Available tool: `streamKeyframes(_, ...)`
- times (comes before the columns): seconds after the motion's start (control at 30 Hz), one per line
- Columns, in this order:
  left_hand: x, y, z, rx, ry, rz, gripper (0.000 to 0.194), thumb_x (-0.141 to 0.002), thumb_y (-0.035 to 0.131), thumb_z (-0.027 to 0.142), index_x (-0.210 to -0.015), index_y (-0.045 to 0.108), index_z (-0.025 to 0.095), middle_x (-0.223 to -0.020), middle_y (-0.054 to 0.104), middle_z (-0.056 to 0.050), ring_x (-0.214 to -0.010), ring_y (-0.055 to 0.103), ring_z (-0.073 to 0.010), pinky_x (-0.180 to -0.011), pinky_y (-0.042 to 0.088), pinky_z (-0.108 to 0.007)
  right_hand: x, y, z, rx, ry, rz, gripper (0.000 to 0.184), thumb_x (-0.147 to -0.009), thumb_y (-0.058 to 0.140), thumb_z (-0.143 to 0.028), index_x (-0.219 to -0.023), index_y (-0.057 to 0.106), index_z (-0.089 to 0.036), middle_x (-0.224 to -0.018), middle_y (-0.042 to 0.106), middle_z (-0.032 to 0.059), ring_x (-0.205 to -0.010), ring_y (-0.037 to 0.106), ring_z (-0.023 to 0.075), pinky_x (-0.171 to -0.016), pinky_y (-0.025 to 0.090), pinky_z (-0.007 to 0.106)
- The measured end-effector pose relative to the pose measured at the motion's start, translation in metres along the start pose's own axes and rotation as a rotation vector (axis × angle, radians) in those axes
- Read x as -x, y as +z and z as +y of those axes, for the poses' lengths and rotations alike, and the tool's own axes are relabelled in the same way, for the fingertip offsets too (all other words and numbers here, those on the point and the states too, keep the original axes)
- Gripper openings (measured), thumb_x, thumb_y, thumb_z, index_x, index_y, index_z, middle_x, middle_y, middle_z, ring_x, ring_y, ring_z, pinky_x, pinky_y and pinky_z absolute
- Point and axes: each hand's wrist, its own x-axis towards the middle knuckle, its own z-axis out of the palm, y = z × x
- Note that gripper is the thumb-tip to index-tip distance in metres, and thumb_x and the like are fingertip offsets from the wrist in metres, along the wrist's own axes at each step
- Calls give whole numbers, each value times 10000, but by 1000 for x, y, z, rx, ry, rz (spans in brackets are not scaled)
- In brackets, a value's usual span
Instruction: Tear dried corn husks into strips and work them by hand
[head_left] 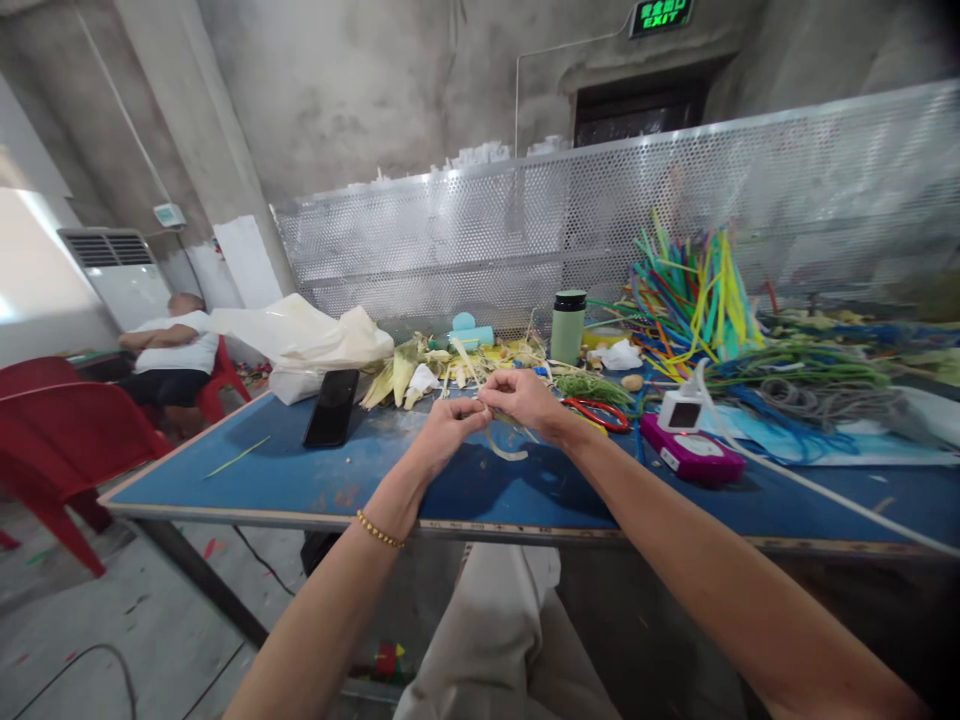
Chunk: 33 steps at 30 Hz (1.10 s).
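My left hand (pixel 451 432) and my right hand (pixel 521 398) meet above the blue table, fingertips pinched together. Between them is a pale, straw-coloured strip (pixel 510 455), whose lower end curls down toward the tabletop. Its upper part sticks up past my fingers, and the spot where I grip it is mostly hidden. Just right of my right hand lie red-handled scissors (pixel 600 414). Behind my hands are dry husk pieces (pixel 401 375) and a bundle of green strands (pixel 592 388). A black phone (pixel 331 408) rests to the left of my left hand.
A green flask (pixel 568 328) stands behind the scissors. To the right are a purple box (pixel 691 452), a white device (pixel 681 411) with a cable, colourful strips (pixel 697 290) and coiled cords (pixel 817 390). A plastic bag (pixel 322 345) sits at left. A person (pixel 172 345) sits beyond red chairs (pixel 75 430).
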Motion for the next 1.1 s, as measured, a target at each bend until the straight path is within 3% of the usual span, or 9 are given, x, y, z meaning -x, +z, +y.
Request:
streamKeyframes(0.17,1,1,1,55,-27,13,227,-643,749,336,-634,690,117,-602,576,1,-616,457,-102,-647,353,-253,-2,3,6,29,-50,15,135,-685,610,-269,-639,602,-142,-576,563,-17,-537,475,93,-511,359,217)
streamKeyframes(0.53,-1,1,-1,18,-5,38,217,-605,775,327,-660,732,122,-709,641,-53,-705,539,-151,-717,406,-296,-1,5,9,-2,-43,-17,131,-697,595,-276,-631,554,-170,-527,545,-29,-471,489,96,-461,372,219)
streamKeyframes(0.87,-1,0,-1,124,-36,-17,212,-673,714,311,-728,674,110,-591,545,8,-586,453,-89,-605,347,-242,-5,0,4,9,-28,52,230,-682,631,-362,-625,580,-145,-574,539,-17,-547,459,98,-520,364,227)
streamKeyframes(1.1,0,0,0,82,-56,24,274,-663,727,356,-662,580,125,-611,587,-12,-570,496,-92,-593,384,-240,0,0,3,-42,60,-13,242,-710,625,-391,-652,546,-170,-491,457,-56,-409,376,71,-406,292,219)
